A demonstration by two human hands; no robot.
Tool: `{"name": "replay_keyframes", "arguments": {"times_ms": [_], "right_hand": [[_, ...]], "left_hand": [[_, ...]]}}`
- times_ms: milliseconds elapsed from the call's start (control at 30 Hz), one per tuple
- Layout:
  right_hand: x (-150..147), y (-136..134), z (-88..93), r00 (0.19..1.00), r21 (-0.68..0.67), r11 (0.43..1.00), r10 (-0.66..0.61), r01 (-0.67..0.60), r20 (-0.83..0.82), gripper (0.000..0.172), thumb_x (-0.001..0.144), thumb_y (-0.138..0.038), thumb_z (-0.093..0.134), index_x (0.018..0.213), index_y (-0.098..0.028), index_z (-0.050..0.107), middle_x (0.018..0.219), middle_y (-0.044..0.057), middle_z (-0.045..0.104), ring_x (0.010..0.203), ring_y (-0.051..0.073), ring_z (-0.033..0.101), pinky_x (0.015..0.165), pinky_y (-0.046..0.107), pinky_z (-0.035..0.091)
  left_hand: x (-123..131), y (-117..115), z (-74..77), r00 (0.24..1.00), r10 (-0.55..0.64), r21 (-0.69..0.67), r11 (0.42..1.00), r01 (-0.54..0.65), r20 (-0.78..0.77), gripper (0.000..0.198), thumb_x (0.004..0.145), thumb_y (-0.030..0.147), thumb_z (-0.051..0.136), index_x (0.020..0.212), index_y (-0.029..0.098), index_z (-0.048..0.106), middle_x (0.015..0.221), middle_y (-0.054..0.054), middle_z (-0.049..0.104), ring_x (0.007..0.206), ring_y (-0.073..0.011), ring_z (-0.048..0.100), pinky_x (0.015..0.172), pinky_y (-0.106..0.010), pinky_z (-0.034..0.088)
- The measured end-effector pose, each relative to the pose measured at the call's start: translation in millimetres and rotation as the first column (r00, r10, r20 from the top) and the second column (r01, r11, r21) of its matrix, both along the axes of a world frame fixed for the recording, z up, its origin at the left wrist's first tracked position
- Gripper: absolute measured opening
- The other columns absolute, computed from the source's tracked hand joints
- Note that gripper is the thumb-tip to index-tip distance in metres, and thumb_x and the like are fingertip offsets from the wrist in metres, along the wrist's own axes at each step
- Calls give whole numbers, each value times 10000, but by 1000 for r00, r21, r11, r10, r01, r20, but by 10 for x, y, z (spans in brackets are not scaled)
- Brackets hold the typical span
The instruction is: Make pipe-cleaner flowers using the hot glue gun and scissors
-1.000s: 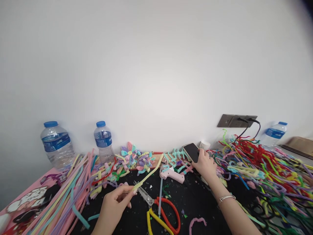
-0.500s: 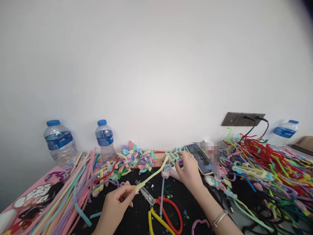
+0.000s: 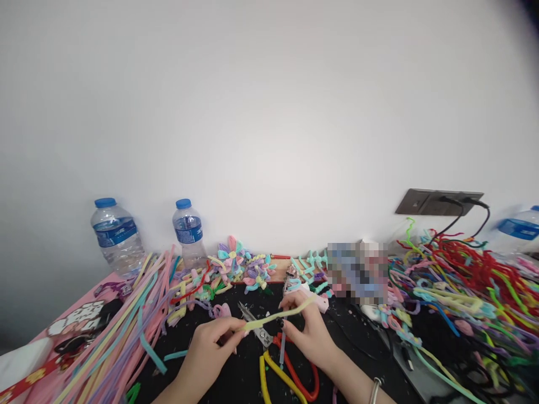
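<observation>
My left hand (image 3: 217, 342) pinches one end of a pale yellow pipe cleaner (image 3: 263, 322) between thumb and fingertips. My right hand (image 3: 309, 331) is at the other end, its fingers curled and the thumb close to the strip, which crosses between them; its tip sticks out over the hand. Below the strip lie red-handled scissors (image 3: 316, 381) and a yellow-handled metal tool (image 3: 264, 376), overlapping on the black mat. A translucent glue stick (image 3: 282, 350) runs down from a pale pink glue gun (image 3: 320, 302), which my right hand partly hides.
Pipe-cleaner flowers (image 3: 233, 255) stand along the wall. Long pastel pipe cleaners (image 3: 122, 331) lie left; a tangled multicolored heap (image 3: 475, 286) lies right. Water bottles (image 3: 188, 233) stand behind. Cables plug into a wall socket (image 3: 438, 202). A blurred patch hides part of the back.
My right hand has drawn back from the teal pieces at the rear to the yellow pipe cleaner. The strip has swung lower and flatter. The camera view has shifted slightly.
</observation>
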State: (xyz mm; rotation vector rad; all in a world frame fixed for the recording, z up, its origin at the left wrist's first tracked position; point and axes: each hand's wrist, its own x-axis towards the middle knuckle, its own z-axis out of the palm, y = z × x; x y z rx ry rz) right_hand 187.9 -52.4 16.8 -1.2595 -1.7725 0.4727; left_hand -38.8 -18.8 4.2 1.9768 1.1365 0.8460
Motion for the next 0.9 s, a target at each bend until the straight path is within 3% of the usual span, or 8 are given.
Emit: {"name": "replay_keyframes", "arguments": {"times_ms": [67,167,367,600,900], "right_hand": [[-64,-6,-32,992,-83,996,17,-28,-121,87,810,-252,518,766,-181,494,676,-11,479,623,142,453,566,246,360],[-100,-5,-73,979,-162,984,37,-70,-199,209,837,-273,478,652,-190,425,564,-51,388,515,104,352,485,222,270],[-137,-25,-73,994,-146,985,86,-94,-61,263,827,-207,456,572,-179,404,545,-45,407,526,95,378,512,227,258],[-182,-58,-34,996,-132,988,85,-81,25,279,831,-190,441,556,-180,392,533,-57,374,512,86,362,500,224,255],[-173,-70,-75,997,-146,988,55,-46,57,235,822,-192,508,589,-170,482,542,-54,437,528,93,405,523,219,293]], "left_hand": [[13,-17,3,998,-53,25,998,54,-28,144,811,248,553,788,207,689,662,-11,674,527,-139,614,510,-198,435],[24,-41,5,994,-96,76,992,101,-58,129,810,209,558,797,208,686,667,-7,675,566,-140,621,527,-193,427],[14,-47,-7,995,-94,113,989,98,-44,131,806,176,557,807,204,685,688,-12,685,578,-135,620,557,-193,439],[25,-29,30,995,-65,-66,995,70,82,122,790,241,584,802,201,698,654,-24,686,470,-138,601,494,-209,457],[60,-69,85,979,-197,-98,974,202,59,186,788,305,598,882,235,743,684,-32,688,505,-152,590,547,-228,450]]}}
